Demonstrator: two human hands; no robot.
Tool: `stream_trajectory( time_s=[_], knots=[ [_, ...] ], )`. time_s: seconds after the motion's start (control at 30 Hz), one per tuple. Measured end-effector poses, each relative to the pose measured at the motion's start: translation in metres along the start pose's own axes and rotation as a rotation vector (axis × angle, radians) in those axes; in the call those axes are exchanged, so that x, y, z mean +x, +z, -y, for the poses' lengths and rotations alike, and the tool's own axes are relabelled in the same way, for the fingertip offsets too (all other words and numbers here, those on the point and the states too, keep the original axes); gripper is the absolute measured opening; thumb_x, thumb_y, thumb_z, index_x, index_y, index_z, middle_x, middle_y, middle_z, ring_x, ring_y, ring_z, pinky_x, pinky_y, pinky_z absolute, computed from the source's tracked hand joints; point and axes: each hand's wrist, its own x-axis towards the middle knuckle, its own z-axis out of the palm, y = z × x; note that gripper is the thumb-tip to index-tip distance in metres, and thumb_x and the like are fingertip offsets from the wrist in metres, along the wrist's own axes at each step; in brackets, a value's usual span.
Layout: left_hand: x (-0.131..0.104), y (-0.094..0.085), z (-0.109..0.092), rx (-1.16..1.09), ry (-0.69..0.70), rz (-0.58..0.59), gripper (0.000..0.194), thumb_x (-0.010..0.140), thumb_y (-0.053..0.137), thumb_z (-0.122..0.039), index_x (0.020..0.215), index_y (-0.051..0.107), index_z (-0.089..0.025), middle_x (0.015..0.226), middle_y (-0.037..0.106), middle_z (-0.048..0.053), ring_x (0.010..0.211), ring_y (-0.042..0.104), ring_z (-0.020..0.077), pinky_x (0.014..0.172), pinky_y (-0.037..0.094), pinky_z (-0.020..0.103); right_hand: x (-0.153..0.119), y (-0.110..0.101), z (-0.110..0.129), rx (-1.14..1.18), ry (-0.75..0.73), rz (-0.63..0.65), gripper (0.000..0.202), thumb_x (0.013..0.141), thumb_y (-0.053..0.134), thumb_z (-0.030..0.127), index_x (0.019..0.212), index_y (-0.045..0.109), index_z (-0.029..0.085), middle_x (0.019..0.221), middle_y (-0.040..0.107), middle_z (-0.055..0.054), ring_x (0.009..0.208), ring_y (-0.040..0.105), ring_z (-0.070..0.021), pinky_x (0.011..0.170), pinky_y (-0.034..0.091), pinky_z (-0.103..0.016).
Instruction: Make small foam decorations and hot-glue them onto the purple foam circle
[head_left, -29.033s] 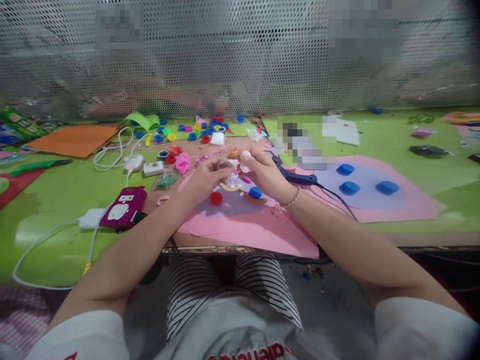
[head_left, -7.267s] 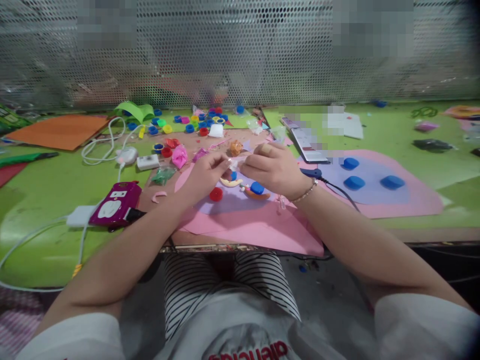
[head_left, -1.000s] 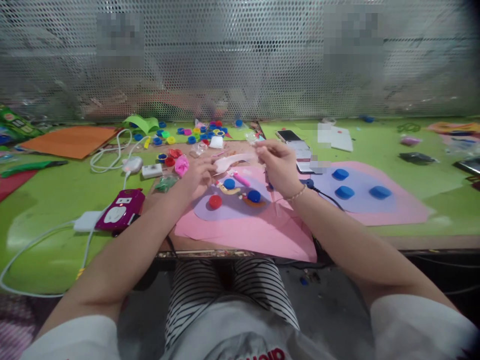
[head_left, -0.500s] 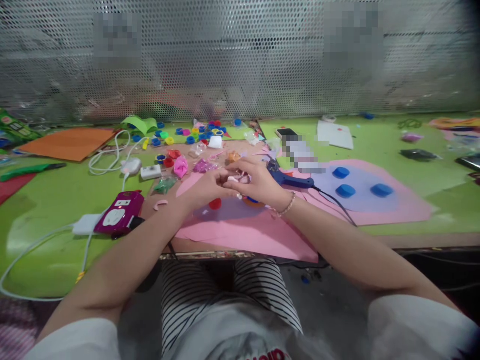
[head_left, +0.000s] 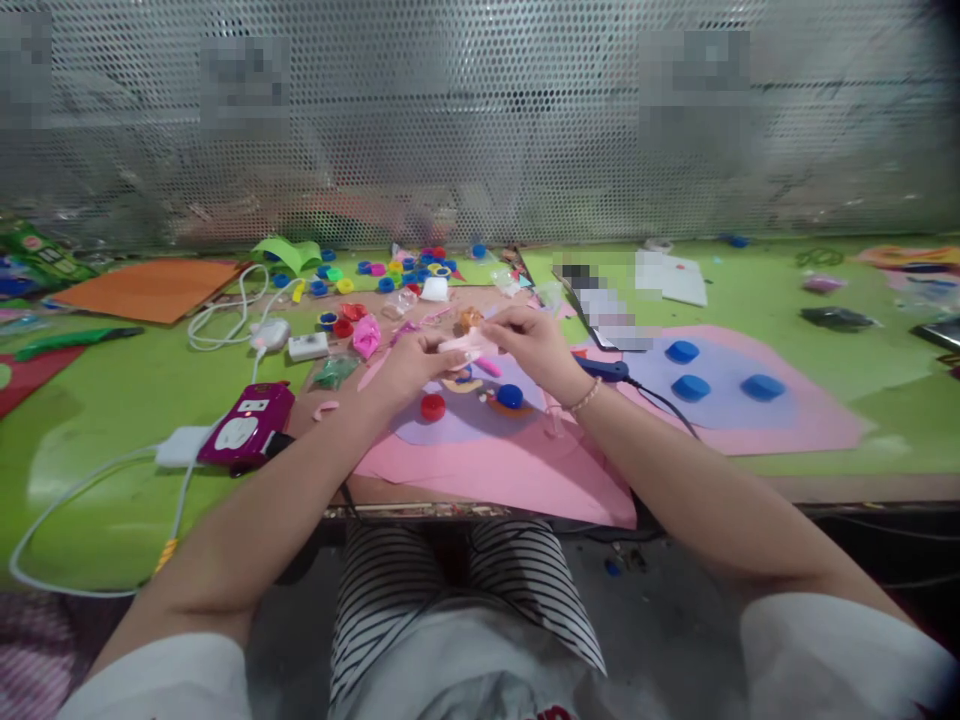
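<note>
My left hand [head_left: 411,372] and my right hand [head_left: 534,350] meet above the middle of the work area. Their fingertips pinch the two ends of a pale pink, soft-looking piece [head_left: 469,345], which spans the gap between them; its material is unclear. Below lies a lilac paper shape [head_left: 465,425] on pink paper [head_left: 495,480]. On the lilac are a red cap [head_left: 433,406], a blue cap [head_left: 510,396] on an orange bit, and a bright pink stick [head_left: 489,367]. An orange-brown crumpled lump [head_left: 470,318] sits just beyond the fingers.
Right of my right hand lies a blue glue gun [head_left: 604,369] with a cord, partly hidden. Another lilac-and-pink shape [head_left: 724,410] bears blue caps [head_left: 691,388]. A phone [head_left: 600,310] is behind. At left are a purple power adapter [head_left: 251,425] and white cables [head_left: 184,500]. Loose caps [head_left: 405,270] lie at the back.
My hands have moved slightly apart, and the pale pink piece, mostly hidden in the fingers before, now shows stretched between them. The blue cap and pink stick below have come into view.
</note>
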Motion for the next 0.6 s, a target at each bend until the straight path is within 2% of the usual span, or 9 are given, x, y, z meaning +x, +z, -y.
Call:
stream_trajectory(
  time_s=[0.17, 0.23, 0.33, 0.43, 0.53, 0.6],
  knots=[
    [0.004, -0.003, 0.000, -0.142, -0.043, -0.089, 0.017, 0.064, 0.078, -0.020, 0.072, 0.065, -0.013, 0.069, 0.066, 0.001, 0.062, 0.062, 0.0098, 0.070, 0.052, 0.027, 0.008, -0.016, -0.007, 0.033, 0.004, -0.238, 0.026, 0.077, 0.065, 0.042, 0.069, 0.063, 0.017, 0.055, 0.051, 0.003, 0.052, 0.047, -0.0103, 0.051, 0.039, -0.025],
    [0.002, -0.001, -0.002, -0.189, -0.021, -0.086, 0.018, 0.066, 0.078, -0.023, 0.074, 0.067, -0.013, 0.070, 0.066, 0.002, 0.066, 0.063, 0.0107, 0.073, 0.053, 0.028, 0.005, -0.017, -0.004, 0.015, -0.084, -0.248, 0.028, 0.080, 0.062, 0.047, 0.074, 0.064, 0.020, 0.062, 0.056, 0.001, 0.055, 0.050, -0.0114, 0.054, 0.043, -0.026],
    [-0.001, 0.001, -0.005, -0.226, 0.020, 0.004, 0.027, 0.066, 0.079, -0.034, 0.080, 0.069, -0.014, 0.076, 0.068, 0.004, 0.075, 0.064, 0.0133, 0.077, 0.052, 0.029, -0.003, -0.013, 0.004, -0.115, -0.377, -0.097, 0.033, 0.079, 0.062, 0.054, 0.087, 0.067, 0.023, 0.083, 0.064, -0.005, 0.075, 0.059, -0.0173, 0.073, 0.050, -0.034],
    [-0.004, 0.003, -0.003, -0.207, 0.040, 0.116, 0.034, 0.064, 0.079, -0.042, 0.082, 0.068, -0.015, 0.076, 0.067, 0.004, 0.074, 0.064, 0.0133, 0.072, 0.051, 0.027, -0.012, -0.003, 0.009, -0.258, -0.587, 0.040, 0.053, 0.075, 0.064, 0.059, 0.114, 0.062, 0.022, 0.111, 0.059, -0.011, 0.105, 0.056, -0.0247, 0.094, 0.045, -0.044],
    [-0.005, 0.003, 0.001, -0.154, 0.022, 0.174, 0.035, 0.065, 0.078, -0.046, 0.078, 0.064, -0.016, 0.065, 0.061, 0.000, 0.061, 0.058, 0.0099, 0.062, 0.049, 0.023, -0.015, 0.004, 0.007, -0.314, -0.565, 0.129, 0.066, 0.077, 0.060, 0.062, 0.129, 0.052, 0.021, 0.123, 0.053, -0.014, 0.116, 0.051, -0.0272, 0.098, 0.042, -0.047],
    [-0.007, 0.003, 0.003, -0.093, 0.005, 0.175, 0.036, 0.066, 0.076, -0.049, 0.070, 0.060, -0.016, 0.052, 0.052, -0.004, 0.050, 0.050, 0.0078, 0.055, 0.046, 0.022, -0.016, 0.006, 0.005, -0.341, -0.505, 0.216, 0.058, 0.079, 0.060, 0.058, 0.123, 0.055, 0.020, 0.112, 0.059, -0.013, 0.106, 0.056, -0.0258, 0.091, 0.046, -0.044]
  ],
)
